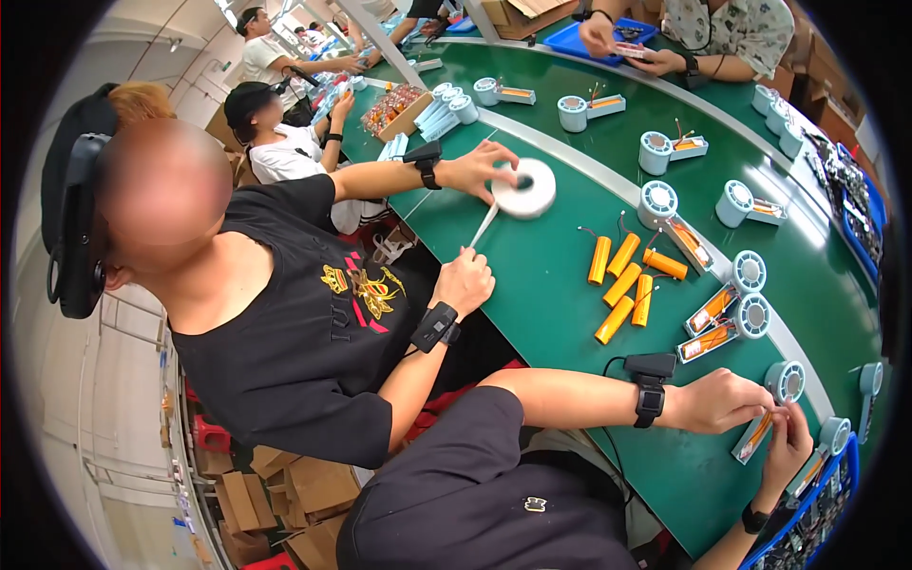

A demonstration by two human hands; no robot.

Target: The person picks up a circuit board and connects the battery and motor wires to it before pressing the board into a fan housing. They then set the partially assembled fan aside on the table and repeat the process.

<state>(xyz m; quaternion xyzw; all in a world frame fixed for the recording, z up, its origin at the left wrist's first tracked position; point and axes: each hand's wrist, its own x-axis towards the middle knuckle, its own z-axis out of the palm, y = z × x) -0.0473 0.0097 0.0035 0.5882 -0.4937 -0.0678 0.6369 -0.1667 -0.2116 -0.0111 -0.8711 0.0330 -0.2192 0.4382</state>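
Dark shirt [437, 499] (small white emblem [535, 504]), left hand [724, 399] and right hand [788, 451], grip pinched narrow on pale-blue fan [787, 381]

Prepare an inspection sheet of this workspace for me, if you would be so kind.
Surface: green worktop, crossed by a pale strip.
Job's things: light-blue fan unit, its handle open; six loose orange cells lying apart from it.
Clutter: cardboard boxes piled below, at the picture's lower left.
Hands: left hand and right hand both at the fan unit; exact grip too small to tell.
Cables: black cable beside the left forearm.
Surroundings: co-worker alongside handling a white roll; other people farther along.
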